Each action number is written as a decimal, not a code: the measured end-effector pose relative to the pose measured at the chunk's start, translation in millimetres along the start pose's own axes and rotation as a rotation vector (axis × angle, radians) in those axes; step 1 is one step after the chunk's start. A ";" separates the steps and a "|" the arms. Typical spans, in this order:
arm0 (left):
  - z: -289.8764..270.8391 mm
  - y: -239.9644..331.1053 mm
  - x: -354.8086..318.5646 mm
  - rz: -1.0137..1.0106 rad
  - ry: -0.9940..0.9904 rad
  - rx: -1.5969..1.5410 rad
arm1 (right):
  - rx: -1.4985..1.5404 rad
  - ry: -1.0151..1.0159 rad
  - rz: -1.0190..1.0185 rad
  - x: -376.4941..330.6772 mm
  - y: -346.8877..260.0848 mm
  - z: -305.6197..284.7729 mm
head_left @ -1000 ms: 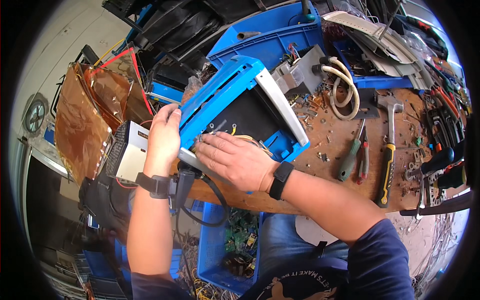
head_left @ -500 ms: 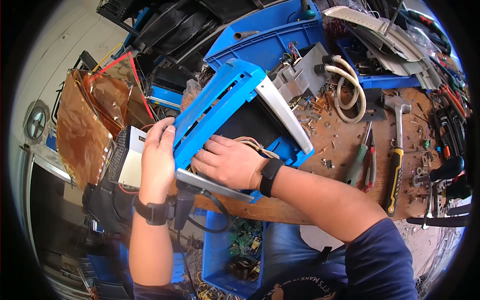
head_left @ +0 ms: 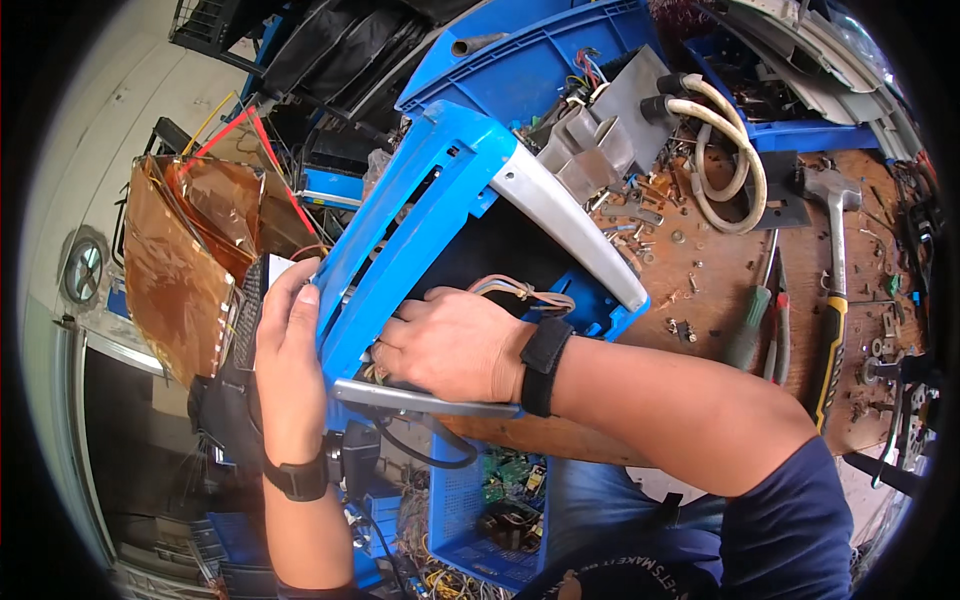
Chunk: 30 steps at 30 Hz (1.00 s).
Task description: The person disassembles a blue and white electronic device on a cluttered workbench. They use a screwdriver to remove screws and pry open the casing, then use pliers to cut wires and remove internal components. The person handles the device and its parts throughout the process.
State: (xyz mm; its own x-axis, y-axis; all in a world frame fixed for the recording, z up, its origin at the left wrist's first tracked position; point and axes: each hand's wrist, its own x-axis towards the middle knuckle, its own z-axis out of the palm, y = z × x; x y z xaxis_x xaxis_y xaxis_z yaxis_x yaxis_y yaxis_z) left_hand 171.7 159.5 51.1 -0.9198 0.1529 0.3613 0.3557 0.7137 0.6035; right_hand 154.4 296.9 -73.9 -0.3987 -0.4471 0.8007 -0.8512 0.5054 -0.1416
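Observation:
A blue plastic equipment casing (head_left: 372, 280) with silver-grey edge strips stands tilted on the bench, its open side facing me and its inside dark. My left hand (head_left: 290, 365) is closed on its left side, thumb along the outer face. Inside the opening is my right hand (head_left: 452, 345), with curled fingers against the left inner wall; what the fingertips touch is hidden. A tied bundle of wires (head_left: 520, 292) lies inside just beyond that hand. Below the casing's near strip hangs a black cable (head_left: 440, 455). Both wrists wear black straps.
The wooden bench (head_left: 690, 340) carries scattered screws, a hammer (head_left: 832, 270), a green-handled screwdriver (head_left: 748, 325), red-handled pliers (head_left: 779, 335) and a thick beige hose (head_left: 745, 170). A blue crate (head_left: 450, 540) with circuit boards stands below the front edge. Amber film sheets (head_left: 175, 260) stand at left.
The whole view has shifted slightly. My right hand has moved deeper toward the casing's left inner wall, its fingers now more curled. The left hand keeps its hold on the side.

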 end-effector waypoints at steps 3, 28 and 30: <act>2.5 5.0 -1.6 -0.004 0.007 -0.034 | 0.073 0.006 0.022 2.6 -3.0 -1.7; 4.4 0.1 -3.3 0.010 0.055 -0.081 | 1.248 -0.567 0.584 38.1 24.3 12.2; 2.5 0.6 -1.6 0.010 0.043 -0.040 | 1.025 -0.385 0.416 37.7 25.5 24.8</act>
State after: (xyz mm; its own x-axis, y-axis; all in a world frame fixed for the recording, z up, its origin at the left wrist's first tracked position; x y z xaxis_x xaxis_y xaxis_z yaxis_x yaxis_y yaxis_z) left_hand 172.9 161.4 49.1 -0.9086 0.1299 0.3969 0.3718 0.6845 0.6271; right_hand 109.1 274.7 -61.7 -0.6389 -0.6699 0.3782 -0.4380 -0.0874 -0.8947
